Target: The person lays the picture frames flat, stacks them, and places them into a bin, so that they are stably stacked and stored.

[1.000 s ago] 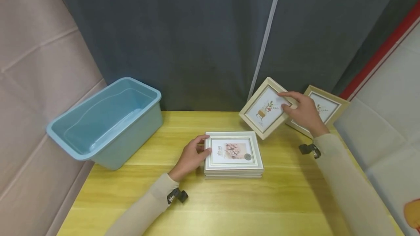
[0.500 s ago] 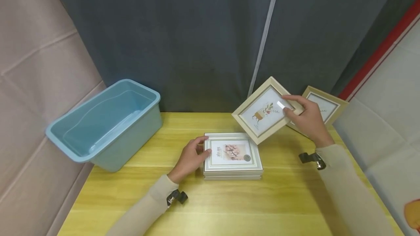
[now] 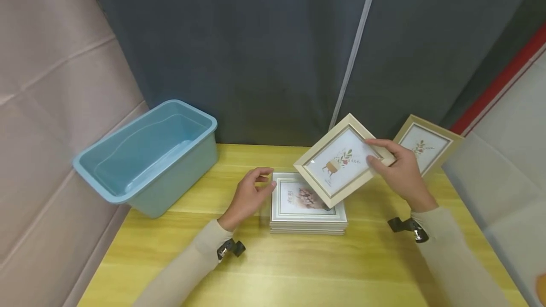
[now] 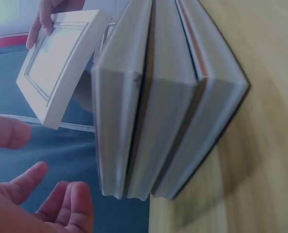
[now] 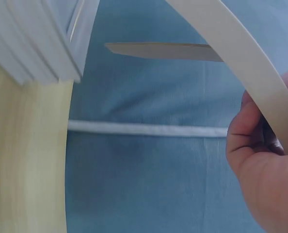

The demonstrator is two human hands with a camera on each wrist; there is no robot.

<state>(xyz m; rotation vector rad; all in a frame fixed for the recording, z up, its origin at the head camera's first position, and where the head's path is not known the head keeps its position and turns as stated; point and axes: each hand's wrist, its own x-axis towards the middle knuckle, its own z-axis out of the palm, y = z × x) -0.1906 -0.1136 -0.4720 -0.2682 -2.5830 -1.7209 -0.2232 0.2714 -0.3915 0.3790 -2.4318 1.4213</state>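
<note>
My right hand [image 3: 401, 169] pinches a cream picture frame [image 3: 313, 162] by its right-hand corner, thumb on the front. The frame is tilted, showing a plant-pot print, and overlaps the stack in the head view. Beneath it a stack of white picture frames [image 3: 309, 227] lies on the table, the top one with a pink flower picture partly covered. In the right wrist view, a thin flat piece [image 5: 163, 51] sticks out from behind the held frame [image 5: 241, 58]. My left hand [image 3: 249, 195] hovers at the stack's left side, fingers loosely bent and holding nothing; the left wrist view shows them apart from the stack [image 4: 149, 97].
Another tan picture frame [image 3: 448, 148] stands leaning at the back right. On the left sits a light blue plastic tub [image 3: 179, 169] with nothing inside. A dark curtain [image 3: 234, 51] hangs behind the wooden table [image 3: 298, 269], with pale walls on both sides.
My right hand has brought the cream picture frame left and lower, so it now overlaps the stack. My left hand's fingers have come off the stack's left edge. The head view has shifted slightly.
</note>
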